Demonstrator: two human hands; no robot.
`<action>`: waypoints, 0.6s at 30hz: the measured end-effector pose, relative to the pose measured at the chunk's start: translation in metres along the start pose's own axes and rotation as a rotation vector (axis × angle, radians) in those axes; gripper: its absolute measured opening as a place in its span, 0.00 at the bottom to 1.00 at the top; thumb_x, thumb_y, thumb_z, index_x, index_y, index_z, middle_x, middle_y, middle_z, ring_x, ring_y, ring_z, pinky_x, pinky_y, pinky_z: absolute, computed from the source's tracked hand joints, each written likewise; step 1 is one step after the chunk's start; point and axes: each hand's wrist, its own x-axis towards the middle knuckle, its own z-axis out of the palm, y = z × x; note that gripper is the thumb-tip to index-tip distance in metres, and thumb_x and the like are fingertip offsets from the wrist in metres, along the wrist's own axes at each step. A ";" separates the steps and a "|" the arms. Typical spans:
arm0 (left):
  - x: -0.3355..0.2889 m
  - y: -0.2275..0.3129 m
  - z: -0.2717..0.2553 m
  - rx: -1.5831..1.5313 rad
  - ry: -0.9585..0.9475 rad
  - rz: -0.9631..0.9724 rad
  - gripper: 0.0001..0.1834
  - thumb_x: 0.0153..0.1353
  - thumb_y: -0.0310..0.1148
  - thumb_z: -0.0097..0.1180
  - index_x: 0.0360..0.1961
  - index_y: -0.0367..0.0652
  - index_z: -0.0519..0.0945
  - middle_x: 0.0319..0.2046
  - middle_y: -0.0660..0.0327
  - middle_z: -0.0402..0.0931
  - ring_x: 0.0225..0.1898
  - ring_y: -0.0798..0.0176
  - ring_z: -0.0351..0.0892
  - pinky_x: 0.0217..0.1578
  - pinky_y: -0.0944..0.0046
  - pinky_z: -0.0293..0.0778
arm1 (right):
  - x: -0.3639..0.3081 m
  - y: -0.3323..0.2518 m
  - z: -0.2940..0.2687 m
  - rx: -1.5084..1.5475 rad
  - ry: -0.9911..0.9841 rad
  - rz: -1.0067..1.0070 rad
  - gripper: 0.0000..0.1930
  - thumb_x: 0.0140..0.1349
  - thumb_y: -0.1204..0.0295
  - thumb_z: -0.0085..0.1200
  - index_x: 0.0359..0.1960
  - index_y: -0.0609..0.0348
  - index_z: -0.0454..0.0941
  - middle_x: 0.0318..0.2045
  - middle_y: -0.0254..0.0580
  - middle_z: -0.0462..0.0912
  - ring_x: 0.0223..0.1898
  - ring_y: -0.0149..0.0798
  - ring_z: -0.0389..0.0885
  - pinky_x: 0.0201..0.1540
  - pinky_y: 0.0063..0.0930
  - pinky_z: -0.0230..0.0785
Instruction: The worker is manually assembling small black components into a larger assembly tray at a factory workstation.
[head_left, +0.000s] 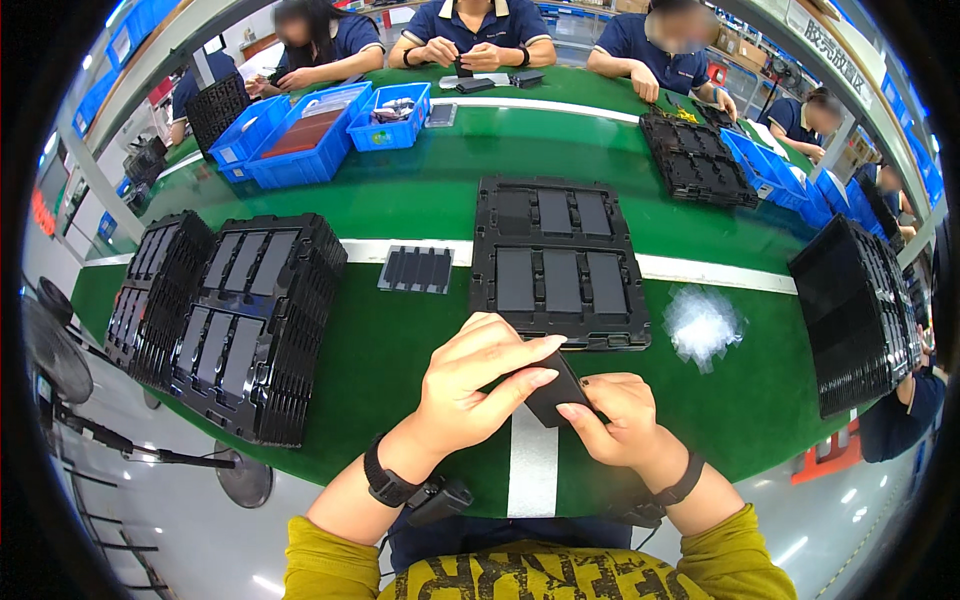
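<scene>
- Flat black piece [560, 394]: in both hands above the tabletop [400, 350], outside the tray.
- Right hand [622, 420]: grip closed on it, thumb on top.
- Left hand [470, 375]: thumb and forefinger parted at its edge; pinching, cannot tell.
- Tray [560, 240]: five grey panels [562, 281] seated; the far-left slot seems unfilled.

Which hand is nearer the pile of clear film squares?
Right: the right hand is below and left of the clear film pile in view; the left hand is farther left.
</scene>
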 end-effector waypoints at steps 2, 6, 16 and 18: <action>0.002 0.001 -0.004 0.024 -0.058 -0.026 0.15 0.45 0.19 0.62 0.38 0.34 0.80 0.22 0.60 0.72 0.25 0.63 0.69 0.29 0.65 0.66 | 0.000 0.000 -0.001 -0.009 -0.013 -0.017 0.05 0.50 0.79 0.58 0.21 0.65 0.74 0.13 0.42 0.74 0.13 0.40 0.73 0.16 0.28 0.63; 0.006 0.002 -0.002 0.056 -0.090 0.006 0.21 0.45 0.24 0.63 0.44 0.38 0.78 0.20 0.62 0.71 0.24 0.64 0.67 0.31 0.65 0.64 | 0.001 -0.001 -0.001 -0.022 -0.008 -0.045 0.05 0.50 0.79 0.58 0.21 0.65 0.74 0.14 0.43 0.74 0.14 0.40 0.74 0.16 0.28 0.64; 0.006 -0.002 -0.005 0.281 -0.106 0.125 0.20 0.43 0.31 0.65 0.42 0.44 0.78 0.34 0.64 0.73 0.37 0.63 0.72 0.44 0.60 0.58 | 0.000 -0.002 -0.001 -0.006 -0.007 0.000 0.05 0.50 0.78 0.58 0.22 0.65 0.74 0.14 0.43 0.74 0.13 0.40 0.74 0.16 0.27 0.63; 0.007 -0.003 -0.005 0.291 -0.109 0.124 0.21 0.43 0.31 0.65 0.42 0.45 0.78 0.35 0.64 0.73 0.38 0.63 0.71 0.44 0.60 0.58 | -0.001 -0.002 -0.001 -0.004 -0.004 0.017 0.05 0.50 0.78 0.57 0.22 0.65 0.74 0.14 0.43 0.74 0.13 0.40 0.73 0.16 0.27 0.63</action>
